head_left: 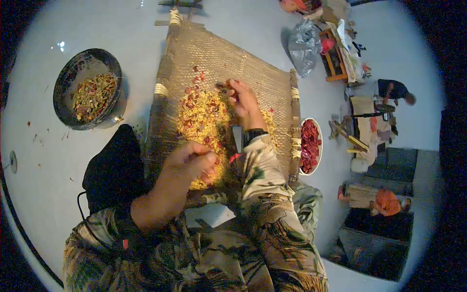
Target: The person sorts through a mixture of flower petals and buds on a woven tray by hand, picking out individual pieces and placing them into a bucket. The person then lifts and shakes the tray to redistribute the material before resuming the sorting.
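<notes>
A woven rope cot [228,44] with a wooden frame stands before me, covered by yellow seeds [202,117] and bits of dried red chilli. My left hand [194,163] is over the near part of the seeds, thumb and fingertips pinched together; what they hold, if anything, is too small to name. Farther up, my right hand [242,100] has curled fingers close to a dark, blurred bit [223,88] that I cannot make out. Beside my right wrist a flat grey piece [237,139] stands upright, with a red chilli piece [235,157] below it.
Left of the cot is a black tub [61,95] of chilli scraps and stems. A white-rimmed bowl [318,151] of red chillies sits at the right. Beyond are a plastic bag [304,46], a wooden frame [335,63] and two people [389,200] in the background.
</notes>
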The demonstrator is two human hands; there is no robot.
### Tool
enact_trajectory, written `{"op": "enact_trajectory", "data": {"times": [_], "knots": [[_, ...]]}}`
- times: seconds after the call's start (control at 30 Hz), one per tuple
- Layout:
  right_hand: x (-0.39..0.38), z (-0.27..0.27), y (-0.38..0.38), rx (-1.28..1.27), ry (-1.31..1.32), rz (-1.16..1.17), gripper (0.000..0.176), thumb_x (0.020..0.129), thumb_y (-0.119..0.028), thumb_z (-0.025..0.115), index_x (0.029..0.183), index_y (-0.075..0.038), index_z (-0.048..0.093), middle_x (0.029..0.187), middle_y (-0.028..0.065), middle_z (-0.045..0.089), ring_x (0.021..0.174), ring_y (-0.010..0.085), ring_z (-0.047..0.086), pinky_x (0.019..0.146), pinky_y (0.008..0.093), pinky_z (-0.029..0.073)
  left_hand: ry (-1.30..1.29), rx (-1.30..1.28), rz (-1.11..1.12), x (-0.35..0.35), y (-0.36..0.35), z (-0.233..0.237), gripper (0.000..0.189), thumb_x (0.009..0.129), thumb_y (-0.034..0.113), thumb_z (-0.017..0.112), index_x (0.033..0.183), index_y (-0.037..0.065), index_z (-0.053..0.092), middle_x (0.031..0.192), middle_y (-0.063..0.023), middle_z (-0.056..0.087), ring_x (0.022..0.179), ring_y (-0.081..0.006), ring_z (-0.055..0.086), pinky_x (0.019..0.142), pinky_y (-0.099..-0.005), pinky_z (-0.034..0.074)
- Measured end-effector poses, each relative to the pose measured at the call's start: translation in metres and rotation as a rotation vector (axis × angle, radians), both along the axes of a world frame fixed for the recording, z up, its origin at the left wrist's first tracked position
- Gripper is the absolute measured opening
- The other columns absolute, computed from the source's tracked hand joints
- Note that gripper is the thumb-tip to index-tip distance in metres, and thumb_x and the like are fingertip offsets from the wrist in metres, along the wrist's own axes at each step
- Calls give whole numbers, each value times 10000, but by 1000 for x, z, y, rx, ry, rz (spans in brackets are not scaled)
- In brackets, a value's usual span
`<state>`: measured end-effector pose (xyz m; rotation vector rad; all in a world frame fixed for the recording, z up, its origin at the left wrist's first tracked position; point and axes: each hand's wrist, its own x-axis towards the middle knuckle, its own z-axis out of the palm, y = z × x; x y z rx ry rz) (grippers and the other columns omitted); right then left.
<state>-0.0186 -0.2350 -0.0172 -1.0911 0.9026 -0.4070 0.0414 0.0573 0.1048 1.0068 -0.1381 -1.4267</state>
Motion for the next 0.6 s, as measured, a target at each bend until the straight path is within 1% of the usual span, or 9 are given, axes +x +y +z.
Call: {"op": "enact_trajectory", "data": {"times": [0.03,0.07,0.17,0.2,0.3,0.33,0.47,0.53,0.6], "knots": [[-6,6,7,119,-126,-51,107,876,-153,564,875,-48,546,783,30,558,556,60,433,409,171,299,-15,-5,17,-2,-1,-3,195,850,201,584,942,31,559,827,-27,589,736,-104,553,635,-255,459],[-13,9,9,248,-250,43,105,886,-141,543,910,-40,531,862,59,558,591,62,442,412,173,306,-31,-11,34,-3,-2,-4,195,851,201,583,944,32,559,829,-28,589,740,-106,554,636,-256,460],[-30,12,25,509,-498,13,106,882,-135,539,907,-33,531,857,66,563,601,67,443,417,176,321,-13,24,49,-6,-5,-4,177,851,196,580,940,44,560,843,-28,591,746,-113,560,642,-258,463],[-37,11,30,545,-537,-11,116,875,-135,538,907,-24,528,870,74,565,608,73,438,428,179,335,-37,78,53,-9,-7,-7,167,856,203,580,935,57,565,849,-27,591,754,-121,566,645,-257,466],[-62,15,34,632,-650,75,129,876,-137,530,919,-16,531,879,76,567,602,75,435,449,190,353,-25,3,51,-13,-10,-27,151,869,204,567,935,68,562,870,-35,601,807,-132,590,654,-254,469],[-73,27,42,612,-574,-42,147,875,-134,526,952,-9,530,858,57,556,590,70,425,447,192,349,-27,9,51,-14,-10,-29,143,872,202,564,930,71,559,879,-42,606,821,-141,597,656,-258,474],[-144,33,28,605,-601,-113,128,857,-127,541,915,-13,538,754,15,519,577,61,425,460,191,354,-23,18,52,-20,-12,-20,112,883,192,551,908,83,546,912,-68,620,864,-177,621,662,-284,495],[-192,54,16,491,-470,-338,117,847,-107,544,916,-12,542,744,13,522,579,73,433,490,194,360,-17,-2,33,-23,-13,-22,102,888,187,541,898,85,539,925,-79,623,850,-185,626,660,-299,504],[-251,60,-11,18,-288,-355,106,842,-81,535,919,-10,548,754,33,548,614,113,503,543,203,430,-15,-48,-8,-23,-16,-40,99,894,183,528,890,84,533,934,-88,624,809,-186,626,656,-313,510]]}}
